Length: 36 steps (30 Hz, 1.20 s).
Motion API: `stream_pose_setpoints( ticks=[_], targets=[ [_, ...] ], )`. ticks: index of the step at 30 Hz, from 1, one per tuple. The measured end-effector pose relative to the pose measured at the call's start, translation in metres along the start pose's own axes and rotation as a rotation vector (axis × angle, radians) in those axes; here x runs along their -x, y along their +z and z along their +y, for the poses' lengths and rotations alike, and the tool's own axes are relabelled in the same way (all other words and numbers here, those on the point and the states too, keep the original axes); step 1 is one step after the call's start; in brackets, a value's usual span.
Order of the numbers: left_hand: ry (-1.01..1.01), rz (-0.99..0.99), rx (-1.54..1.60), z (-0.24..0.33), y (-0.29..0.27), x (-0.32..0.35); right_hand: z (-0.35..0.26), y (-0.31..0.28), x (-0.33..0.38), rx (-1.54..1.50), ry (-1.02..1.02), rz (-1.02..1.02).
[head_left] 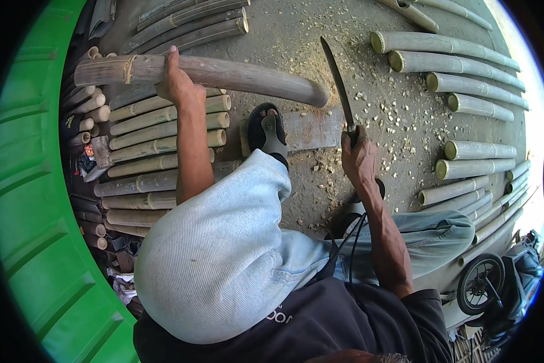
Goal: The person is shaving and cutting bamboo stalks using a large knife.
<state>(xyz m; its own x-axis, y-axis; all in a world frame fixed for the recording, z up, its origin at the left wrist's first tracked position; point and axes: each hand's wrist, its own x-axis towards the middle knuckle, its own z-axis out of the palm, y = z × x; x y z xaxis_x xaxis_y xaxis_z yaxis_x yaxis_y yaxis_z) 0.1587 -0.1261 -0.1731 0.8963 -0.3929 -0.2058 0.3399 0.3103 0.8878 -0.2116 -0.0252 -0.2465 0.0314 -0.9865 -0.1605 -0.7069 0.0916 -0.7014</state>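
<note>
My left hand [180, 85] is closed around a thick brown bamboo pole [242, 75], its thumb lying over the top. The pole slants slightly down to the right, and its right end hangs near a flat grey wooden board [314, 129] on the ground. In my right hand [359, 158] is a machete [338, 78] with a long dark blade, gripped by its handle and pointing up and away. The blade stands apart from the pole, to the right of its end. My sandalled foot [267, 130] rests at the board's left end.
Cut bamboo poles [169, 139] are stacked on the left beside a green corrugated panel [36, 181]. More poles [459, 63] lie in rows on the right. Wood chips [399, 121] litter the ground. A wheeled vehicle [481, 283] stands at the lower right.
</note>
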Motion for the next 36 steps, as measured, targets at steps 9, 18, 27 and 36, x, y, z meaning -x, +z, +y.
stream_pose_setpoints(
  ticks=[9,18,27,36],
  targets=[
    [0.222,-0.095,-0.296,-0.027,0.013,0.015,0.025,0.034,0.034,0.093,-0.014,-0.199],
    [0.295,-0.118,-0.277,-0.026,0.017,0.020,0.000,0.043,0.009,-0.030,-0.165,0.018],
    [0.290,-0.182,-0.327,-0.029,0.010,0.010,-0.015,0.034,-0.001,-0.068,-0.170,-0.039],
    [0.411,-0.217,-0.288,-0.042,0.016,0.017,0.026,0.056,0.009,0.014,-0.086,-0.193]
  ],
)
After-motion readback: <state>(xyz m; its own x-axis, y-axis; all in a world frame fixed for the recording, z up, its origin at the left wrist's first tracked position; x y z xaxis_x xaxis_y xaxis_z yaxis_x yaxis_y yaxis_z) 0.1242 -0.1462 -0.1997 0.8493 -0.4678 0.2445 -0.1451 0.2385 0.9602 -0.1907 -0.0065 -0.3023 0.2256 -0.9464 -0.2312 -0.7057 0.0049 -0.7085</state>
